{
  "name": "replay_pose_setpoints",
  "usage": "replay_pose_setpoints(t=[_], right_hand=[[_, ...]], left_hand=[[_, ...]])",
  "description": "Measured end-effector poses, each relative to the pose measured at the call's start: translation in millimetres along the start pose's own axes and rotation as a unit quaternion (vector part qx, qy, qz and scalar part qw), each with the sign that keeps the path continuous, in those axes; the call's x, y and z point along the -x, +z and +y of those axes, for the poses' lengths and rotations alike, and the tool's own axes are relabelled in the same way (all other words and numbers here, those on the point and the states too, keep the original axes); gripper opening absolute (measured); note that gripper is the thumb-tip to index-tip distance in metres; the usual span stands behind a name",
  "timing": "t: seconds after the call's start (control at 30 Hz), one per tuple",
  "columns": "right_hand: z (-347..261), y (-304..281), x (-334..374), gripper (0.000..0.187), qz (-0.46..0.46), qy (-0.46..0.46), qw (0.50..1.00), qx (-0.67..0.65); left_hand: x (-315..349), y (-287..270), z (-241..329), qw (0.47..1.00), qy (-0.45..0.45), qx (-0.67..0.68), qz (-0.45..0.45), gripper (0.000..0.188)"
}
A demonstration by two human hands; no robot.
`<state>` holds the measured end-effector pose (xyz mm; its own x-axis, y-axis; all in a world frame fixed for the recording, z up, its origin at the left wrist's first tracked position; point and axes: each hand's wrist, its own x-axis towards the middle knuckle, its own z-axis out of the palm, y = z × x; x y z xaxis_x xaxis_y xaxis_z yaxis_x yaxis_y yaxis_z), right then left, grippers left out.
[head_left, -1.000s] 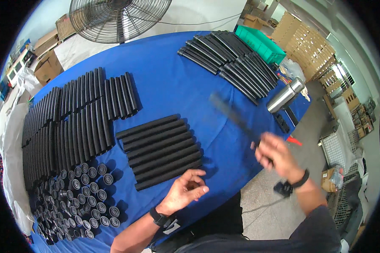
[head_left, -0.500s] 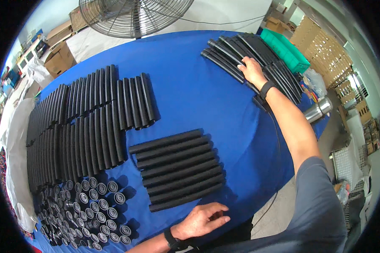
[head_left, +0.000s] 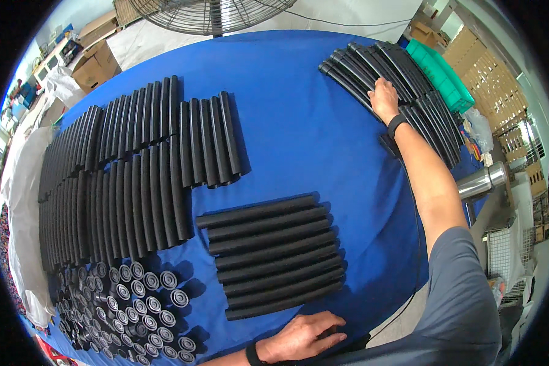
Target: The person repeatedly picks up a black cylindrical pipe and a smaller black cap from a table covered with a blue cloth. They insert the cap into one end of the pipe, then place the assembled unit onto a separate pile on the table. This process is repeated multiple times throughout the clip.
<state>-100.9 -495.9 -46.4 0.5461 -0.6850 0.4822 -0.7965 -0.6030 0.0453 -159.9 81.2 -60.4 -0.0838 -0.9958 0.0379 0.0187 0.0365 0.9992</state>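
Note:
My right hand (head_left: 385, 100) is on a bundle of glossy black tubes (head_left: 357, 68) at the far right of the table, its fingers curled over a tube near the bundle's left side. The palm hides part of that tube. At the near edge, my left hand (head_left: 306, 337) rests low over the blue cloth with fingers bent, thumb apart and nothing between them. Just beyond it lies a row of matte black foam tubes (head_left: 274, 256), side by side. A larger group of black tubes (head_left: 137, 195) covers the left side in two rows.
Many black round-ended caps (head_left: 137, 305) stand at the near left. A green bin (head_left: 439, 76) is behind the right bundle, with a steel flask (head_left: 482, 181) by the right edge. A dark cable (head_left: 413, 207) crosses the blue cloth (head_left: 280, 116). A fan (head_left: 216, 15) stands beyond.
The view has shifted, so the table items sit further right and most lie lower. My right hand has moved slightly nearer along the bundle's left side. My left hand stays by the near edge.

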Motion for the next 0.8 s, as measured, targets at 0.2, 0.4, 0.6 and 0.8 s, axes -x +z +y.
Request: replay_pose_setpoints(t=[0.2,0.4,0.6,0.8], right_hand=[[3.3,-6.2,7.8,0.040,-0.017,-0.050,0.999,0.007],[35.3,-21.1,12.9,0.046,0.094,-0.076,0.988,-0.095],[-50.3,-136.1,126.6,0.035,-0.057,0.050,0.726,-0.684],[-73.7,-251.2,320.1,0.018,-0.056,-0.043,0.844,-0.532]], left_hand=[[0.3,-1.5,3.5,1.000,-0.019,0.003,-0.015,0.030],[-4.6,2.6,4.6,0.999,0.046,-0.027,0.009,0.027],[5.1,6.1,2.1,0.997,0.039,-0.054,0.032,0.024],[2.7,8.8,5.0,0.994,0.060,-0.093,-0.005,0.020]])
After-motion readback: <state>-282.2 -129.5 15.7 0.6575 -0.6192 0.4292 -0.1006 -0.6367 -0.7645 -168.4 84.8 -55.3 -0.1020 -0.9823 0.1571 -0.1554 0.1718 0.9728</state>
